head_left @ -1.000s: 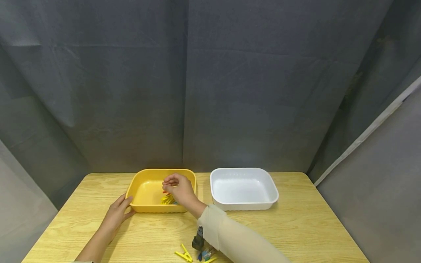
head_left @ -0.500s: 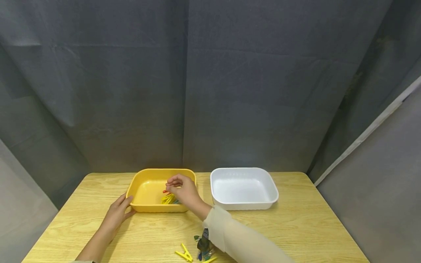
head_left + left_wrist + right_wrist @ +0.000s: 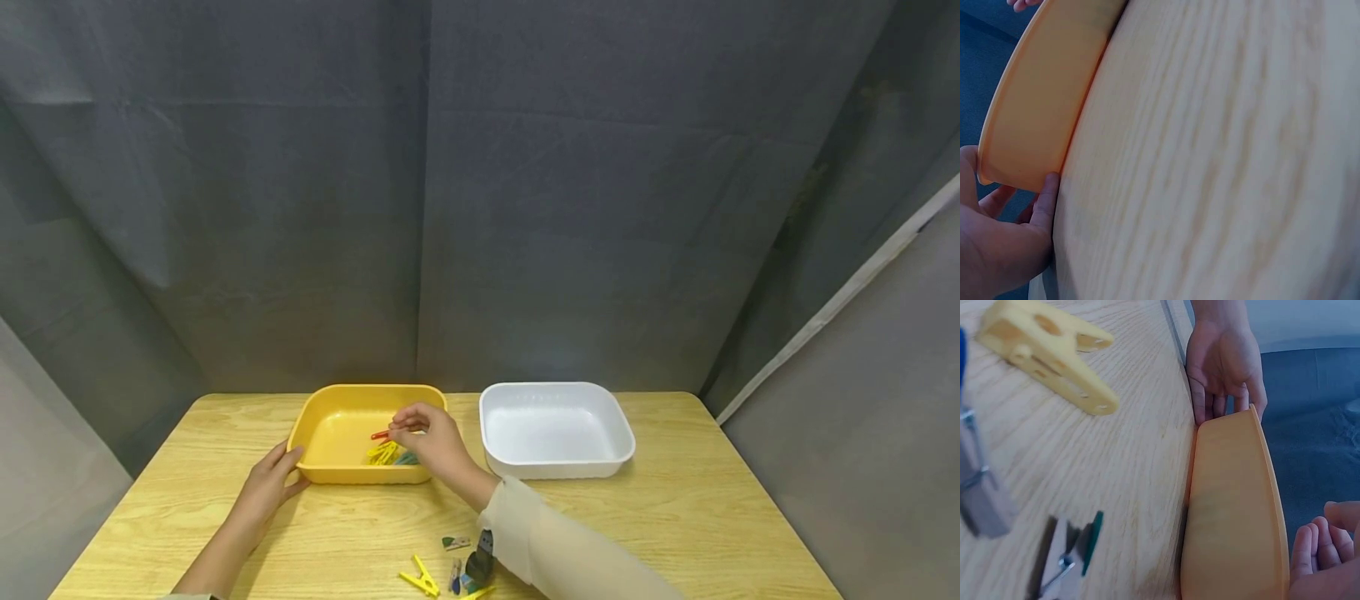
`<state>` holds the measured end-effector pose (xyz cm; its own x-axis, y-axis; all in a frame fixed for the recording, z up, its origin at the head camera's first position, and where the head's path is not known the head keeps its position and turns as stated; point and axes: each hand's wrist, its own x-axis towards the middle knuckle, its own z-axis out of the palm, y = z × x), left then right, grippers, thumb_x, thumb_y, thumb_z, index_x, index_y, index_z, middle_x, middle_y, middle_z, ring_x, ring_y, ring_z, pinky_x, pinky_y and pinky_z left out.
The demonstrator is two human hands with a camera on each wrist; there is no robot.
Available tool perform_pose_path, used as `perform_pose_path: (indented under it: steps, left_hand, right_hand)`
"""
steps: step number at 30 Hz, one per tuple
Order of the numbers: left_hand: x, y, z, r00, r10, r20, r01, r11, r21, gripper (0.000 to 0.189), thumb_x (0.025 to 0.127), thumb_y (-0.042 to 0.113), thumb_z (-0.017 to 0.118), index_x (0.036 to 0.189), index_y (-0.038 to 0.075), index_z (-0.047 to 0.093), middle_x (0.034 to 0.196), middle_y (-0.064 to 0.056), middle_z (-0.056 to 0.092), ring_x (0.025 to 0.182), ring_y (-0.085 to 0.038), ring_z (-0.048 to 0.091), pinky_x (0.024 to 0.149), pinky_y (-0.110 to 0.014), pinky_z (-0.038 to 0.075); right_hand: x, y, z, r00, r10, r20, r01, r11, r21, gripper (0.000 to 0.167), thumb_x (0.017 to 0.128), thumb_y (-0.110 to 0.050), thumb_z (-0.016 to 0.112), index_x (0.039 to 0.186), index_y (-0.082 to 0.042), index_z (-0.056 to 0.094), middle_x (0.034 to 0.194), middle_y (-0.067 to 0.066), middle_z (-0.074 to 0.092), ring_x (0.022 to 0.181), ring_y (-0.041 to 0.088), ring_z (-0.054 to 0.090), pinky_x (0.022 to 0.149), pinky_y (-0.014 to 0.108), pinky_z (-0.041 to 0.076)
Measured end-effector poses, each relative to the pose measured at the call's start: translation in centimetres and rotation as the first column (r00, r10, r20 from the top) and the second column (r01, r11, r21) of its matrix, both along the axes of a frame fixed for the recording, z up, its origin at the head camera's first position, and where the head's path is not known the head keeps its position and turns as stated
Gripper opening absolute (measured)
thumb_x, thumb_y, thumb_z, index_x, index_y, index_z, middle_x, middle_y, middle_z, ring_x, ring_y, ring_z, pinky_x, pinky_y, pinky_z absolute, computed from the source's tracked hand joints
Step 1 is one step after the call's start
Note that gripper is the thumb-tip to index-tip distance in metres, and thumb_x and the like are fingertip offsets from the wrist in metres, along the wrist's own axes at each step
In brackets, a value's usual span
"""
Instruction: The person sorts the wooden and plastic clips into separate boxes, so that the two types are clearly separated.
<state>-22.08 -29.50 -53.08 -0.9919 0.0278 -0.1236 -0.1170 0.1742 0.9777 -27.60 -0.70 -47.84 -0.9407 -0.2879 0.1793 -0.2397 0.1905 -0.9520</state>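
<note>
My left hand (image 3: 264, 490) grips the left front corner of a yellow tray (image 3: 318, 476), with a finger over the rim; in the left wrist view the thumb presses low on its outer wall. Over the tray's right half is my right hand (image 3: 435, 440), fingers loosely bent. Nothing shows between the thumb and fingers in the right wrist view. Below the fingertips, a red piece (image 3: 380, 435), yellow clothespins (image 3: 383, 453) and grey-green pieces (image 3: 407, 458) lie together in the tray.
A white tray (image 3: 558, 472) stands to the right. Near the front edge lie a yellow clothespin (image 3: 1047, 350), a wooden clothespin with a green part (image 3: 1069, 565) and several other small clothespins, partly behind the right wrist's camera (image 3: 481, 565). Grey curtains (image 3: 420, 208) surround the table.
My right hand has drifted right and slightly toward me inside the tray, showing more of the red, yellow and grey-green pieces. The left hand and both trays have stayed put.
</note>
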Motion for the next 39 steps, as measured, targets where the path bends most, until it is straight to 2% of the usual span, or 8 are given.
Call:
perform_pose_path:
  steps: [4,7,12,19,27,39]
  left_hand:
    - [0.1,0.0,0.0,1.000,-0.002,0.002,0.002,1.000,0.002,0.074,0.111,0.049,0.041,0.163,0.003,0.018,0.167,-0.022,0.021,0.151,-0.044,0.026,0.114,-0.045,0.047]
    - [0.0,0.1,0.0,1.000,0.001,0.005,-0.001,1.000,0.003,0.074,0.110,0.050,0.042,0.163,0.003,0.018,0.167,-0.022,0.021,0.151,-0.044,0.026,0.114,-0.044,0.047]
    - [0.0,0.3,0.2,1.000,0.006,0.014,-0.006,1.000,0.004,0.076,0.110,0.052,0.042,0.164,0.004,0.018,0.167,-0.021,0.021,0.152,-0.043,0.027,0.113,-0.042,0.048]
    - [0.0,0.3,0.1,1.000,0.003,0.010,-0.003,1.000,-0.007,0.075,0.110,0.051,0.041,0.163,0.003,0.018,0.167,-0.022,0.021,0.151,-0.044,0.027,0.113,-0.043,0.048]
    - [-0.1,0.3,0.2,0.999,0.016,0.043,-0.016,1.000,0.003,0.073,0.111,0.049,0.041,0.164,0.005,0.018,0.168,-0.020,0.020,0.151,-0.042,0.027,0.113,-0.043,0.049]
    - [0.0,0.3,0.1,0.999,0.018,0.045,-0.018,1.000,-0.004,0.075,0.110,0.051,0.042,0.164,0.005,0.018,0.168,-0.021,0.021,0.151,-0.043,0.027,0.113,-0.042,0.048]
  right_hand:
    - [0.7,0.5,0.3,1.000,0.011,0.003,-0.011,1.000,-0.026,0.014,0.091,-0.003,0.077,0.103,0.002,0.071,0.101,0.014,0.075,0.096,0.027,0.070,0.075,0.015,0.056]
    - [0.9,0.9,0.1,1.000,0.015,0.004,-0.015,0.999,-0.032,0.016,0.090,-0.002,0.078,0.104,0.003,0.071,0.102,0.016,0.075,0.097,0.029,0.070,0.076,0.016,0.056]
    - [1.0,1.7,-0.5,0.999,0.042,0.012,-0.042,0.999,-0.025,0.016,0.091,-0.007,0.079,0.105,-0.002,0.072,0.105,0.012,0.075,0.095,0.020,0.069,0.077,0.018,0.058]
    - [1.8,2.6,-0.7,0.997,0.067,-0.024,-0.068,0.997,-0.035,0.015,0.091,-0.004,0.078,0.105,-0.001,0.072,0.105,0.015,0.074,0.095,0.024,0.070,0.082,0.021,0.058]
    - [2.9,3.6,-1.2,0.995,0.096,0.018,-0.096,0.995,-0.006,0.016,0.092,-0.005,0.077,0.107,-0.002,0.072,0.107,0.013,0.075,0.098,0.023,0.070,0.082,0.019,0.057]
    - [4.7,5.1,-1.4,0.984,0.168,0.053,-0.167,0.986,-0.026,0.017,0.092,-0.008,0.077,0.108,-0.004,0.071,0.108,0.014,0.074,0.099,0.019,0.069,0.088,0.021,0.057]
